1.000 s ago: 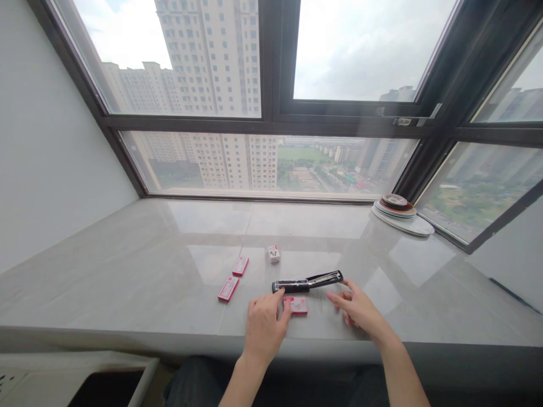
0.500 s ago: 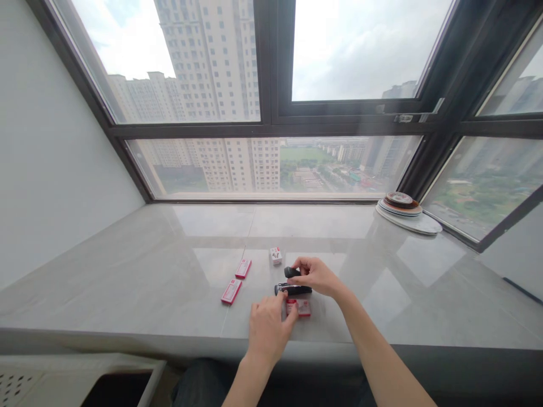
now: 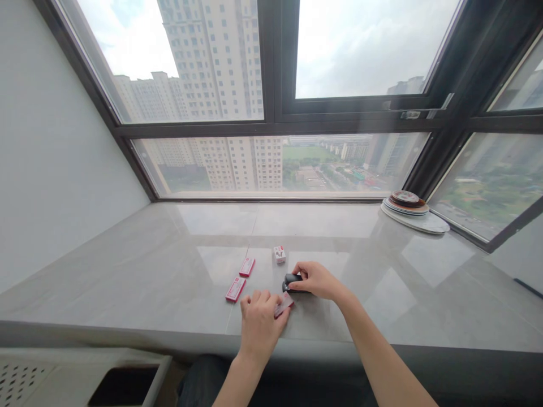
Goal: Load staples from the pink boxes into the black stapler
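A black stapler (image 3: 297,284) lies on the pale stone ledge, its top arm lowered close over the base. My right hand (image 3: 316,280) is closed around the top arm, thumb at the near side and fingers at the far side. Between the thumb and fingers of my left hand (image 3: 261,319) is a small pink-and-white box (image 3: 284,304), tilted, just in front of the stapler. Part of that box is hidden by the fingers. A small white box with red print (image 3: 279,255) stands beyond the stapler.
Two flat pink-and-white boxes, one farther (image 3: 246,267) and one nearer (image 3: 235,289), lie left of my hands. A stack of plates (image 3: 413,217) sits at the back right by the window frame (image 3: 271,129). Below the ledge's front edge at left is a white plastic unit (image 3: 55,373).
The stapler's raised top arm has come down onto its base under my right hand. My left hand has left the stapler's front, taken the pink-and-white box and shifted it left, turning it.
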